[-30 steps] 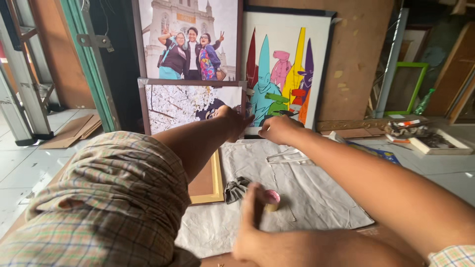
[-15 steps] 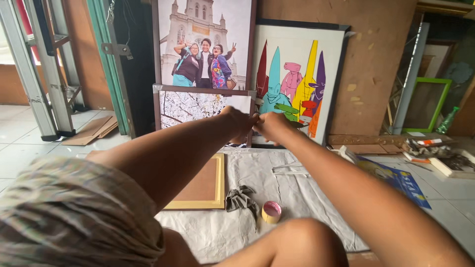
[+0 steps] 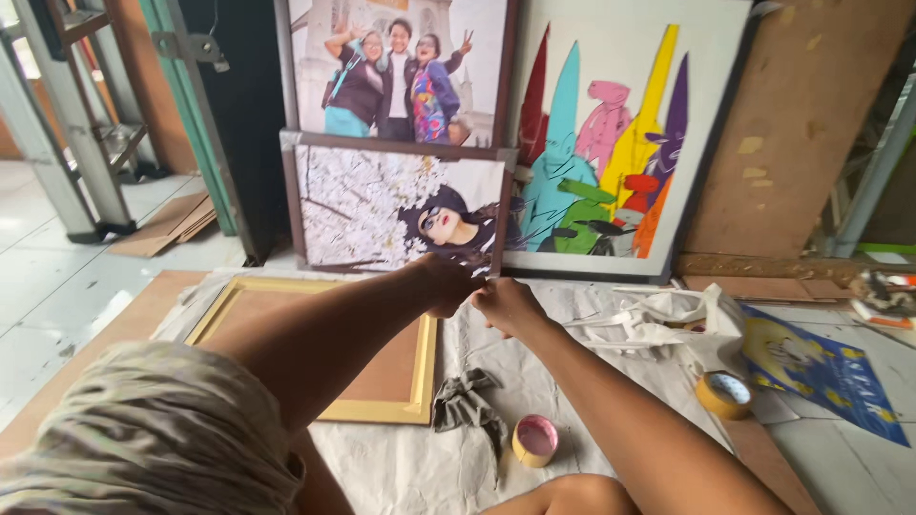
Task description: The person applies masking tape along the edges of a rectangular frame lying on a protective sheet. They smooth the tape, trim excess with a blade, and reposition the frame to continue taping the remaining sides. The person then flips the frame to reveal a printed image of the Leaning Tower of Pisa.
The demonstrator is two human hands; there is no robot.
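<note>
An empty frame [image 3: 324,353] is laid on the floor cloth [image 3: 572,334], left of a rag [image 3: 465,401] and tape roll [image 3: 535,441]; framed pictures [image 3: 401,205] are leaned behind.

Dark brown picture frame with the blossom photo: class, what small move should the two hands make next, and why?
Probably keep pinching at the lower right corner of the dark brown picture frame and steady it: left hand and right hand meet there, fingertips together; what they grip is too small to tell.

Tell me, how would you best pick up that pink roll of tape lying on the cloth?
Come from straight above. The pink tape roll lies flat on the white cloth with its open core up, so one finger goes inside the hole, the thumb outside, pinching the rim.
</note>
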